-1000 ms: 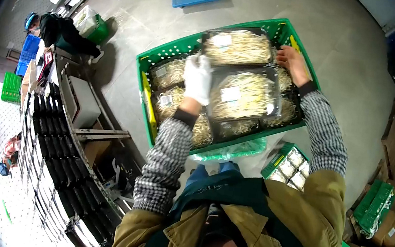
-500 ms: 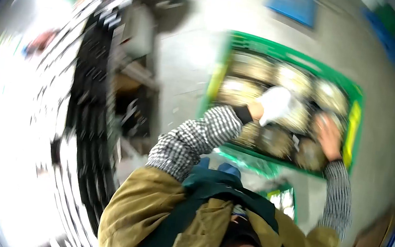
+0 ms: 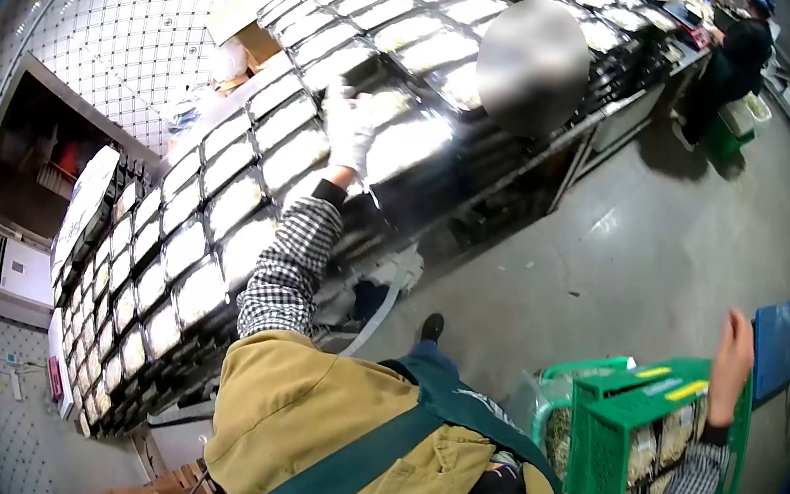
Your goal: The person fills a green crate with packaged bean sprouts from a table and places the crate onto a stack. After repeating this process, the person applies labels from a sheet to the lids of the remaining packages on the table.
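The conveyor [image 3: 483, 194] ran from lower left to upper right, and rows of trays [image 3: 276, 160] covered its whole top. My left hand [image 3: 350, 124] reached over the trays near the middle of the line. Open floor [image 3: 617, 248] lay to the right of the conveyor. At the lower right stood a crate [image 3: 601, 448] with packs [image 3: 675, 433] in it, and my right hand [image 3: 734, 350] was at its far rim. A flat platform [image 3: 778, 346] lay just beyond that rim. A co-worker [image 3: 741, 48] stood at the conveyor's far end.
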